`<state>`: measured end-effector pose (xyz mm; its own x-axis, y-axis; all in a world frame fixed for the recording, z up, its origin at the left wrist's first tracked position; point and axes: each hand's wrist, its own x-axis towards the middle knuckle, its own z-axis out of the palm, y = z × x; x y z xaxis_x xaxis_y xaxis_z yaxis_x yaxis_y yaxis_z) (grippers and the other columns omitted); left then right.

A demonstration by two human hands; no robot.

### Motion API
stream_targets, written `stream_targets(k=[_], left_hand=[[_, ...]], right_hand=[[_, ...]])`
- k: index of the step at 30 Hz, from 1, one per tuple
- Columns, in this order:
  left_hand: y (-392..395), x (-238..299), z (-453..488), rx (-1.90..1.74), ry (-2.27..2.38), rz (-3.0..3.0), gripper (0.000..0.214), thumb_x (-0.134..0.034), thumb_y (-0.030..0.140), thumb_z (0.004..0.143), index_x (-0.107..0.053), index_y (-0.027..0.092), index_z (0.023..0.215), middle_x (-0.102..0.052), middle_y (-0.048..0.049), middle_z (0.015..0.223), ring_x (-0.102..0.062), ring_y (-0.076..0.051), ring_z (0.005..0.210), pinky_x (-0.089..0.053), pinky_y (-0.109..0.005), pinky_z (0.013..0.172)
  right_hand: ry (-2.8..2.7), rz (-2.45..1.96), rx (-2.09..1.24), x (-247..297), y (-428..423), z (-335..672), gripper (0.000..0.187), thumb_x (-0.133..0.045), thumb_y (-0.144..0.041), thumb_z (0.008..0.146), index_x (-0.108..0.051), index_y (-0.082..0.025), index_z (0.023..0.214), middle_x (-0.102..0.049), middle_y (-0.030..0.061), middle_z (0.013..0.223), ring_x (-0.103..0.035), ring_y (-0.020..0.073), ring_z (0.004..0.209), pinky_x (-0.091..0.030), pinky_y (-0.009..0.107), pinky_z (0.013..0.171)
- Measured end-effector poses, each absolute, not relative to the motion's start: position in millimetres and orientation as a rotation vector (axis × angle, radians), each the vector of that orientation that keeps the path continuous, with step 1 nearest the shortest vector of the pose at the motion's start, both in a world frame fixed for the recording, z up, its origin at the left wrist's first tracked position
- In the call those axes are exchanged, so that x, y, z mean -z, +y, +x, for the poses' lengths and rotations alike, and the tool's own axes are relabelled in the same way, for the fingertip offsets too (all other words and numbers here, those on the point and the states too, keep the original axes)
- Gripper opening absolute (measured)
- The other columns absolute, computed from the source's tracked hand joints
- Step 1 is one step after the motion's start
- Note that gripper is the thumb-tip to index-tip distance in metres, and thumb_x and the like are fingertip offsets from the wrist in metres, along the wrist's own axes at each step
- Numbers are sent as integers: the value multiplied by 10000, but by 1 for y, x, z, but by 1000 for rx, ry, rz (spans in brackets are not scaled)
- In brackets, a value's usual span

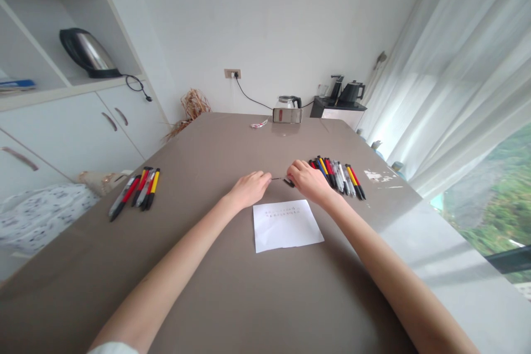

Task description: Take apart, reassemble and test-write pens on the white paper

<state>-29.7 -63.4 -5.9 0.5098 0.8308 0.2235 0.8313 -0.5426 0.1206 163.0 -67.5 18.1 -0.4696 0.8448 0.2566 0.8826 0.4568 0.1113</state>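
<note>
My left hand (250, 188) is closed in a pinch above the table, with a thin dark rod (276, 178), like a pen refill, sticking out from its fingertips toward the right. Facing it, my right hand (309, 178) is also closed; a short black pen part (289, 182) shows at its fingertips, the rest covered by the fingers. Just below both hands lies a white sheet of paper (286, 232) with faint rows of marks. Right beside my right hand is a row of several pens (338, 177) in red, yellow, white, blue and black.
Several more pens (141, 191) lie at the table's left side. At the far edge stand a box (287, 115) and a glass pot (286, 102), with a small patterned item (259, 124) nearby. White scraps (377, 176) mark the table (232, 144) at right.
</note>
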Motion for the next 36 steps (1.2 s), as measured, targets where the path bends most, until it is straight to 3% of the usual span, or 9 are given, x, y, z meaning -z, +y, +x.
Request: stream_targets(k=[6, 12, 16, 28, 36], left_hand=[[-62, 8, -29, 582, -1474, -2851, 312, -203, 336, 863, -454, 202, 991, -551, -66, 957, -526, -191, 883, -401, -313, 756], [-58, 11, -32, 671, -1570, -2868, 329, -191, 315, 868, -410, 176, 1070, -530, -91, 1060, -504, -198, 977, -385, -327, 811], [-57, 13, -33, 698, -1532, -2864, 323, -176, 304, 870, -426, 170, 1025, -540, -93, 1008, -511, -190, 935, -392, -321, 787], [-57, 14, -33, 570, -1490, -2768, 299, -178, 303, 871, -438, 174, 945, -541, -81, 924, -504, -187, 875, -389, -315, 738], [-55, 16, -33, 505, -1425, -2690, 289, -185, 288, 870, -441, 173, 938, -550, -69, 907, -500, -189, 851, -379, -321, 734]], right_hand=[[-2410, -1418, 239, -18, -71, 156, 289, -255, -306, 892, -515, -214, 979, -517, 53, 977, -454, 137, 906, -352, 202, 642], [-2261, -1769, 153, -11, -59, 172, 297, -296, -293, 873, -535, -206, 1027, -523, 72, 1023, -485, 151, 930, -364, 218, 687], [-2376, -1914, -33, 3, -50, 184, 277, -415, -334, 810, -584, -205, 987, -549, 64, 994, -526, 160, 892, -373, 229, 690], [-2312, -1952, -9, 13, -50, 175, 212, -430, -223, 752, -616, -215, 854, -591, 47, 943, -544, 166, 858, -368, 230, 610], [-2143, -1827, -39, -12, -51, 187, 198, -456, -296, 773, -585, -224, 905, -625, 32, 829, -552, 155, 770, -351, 220, 604]])
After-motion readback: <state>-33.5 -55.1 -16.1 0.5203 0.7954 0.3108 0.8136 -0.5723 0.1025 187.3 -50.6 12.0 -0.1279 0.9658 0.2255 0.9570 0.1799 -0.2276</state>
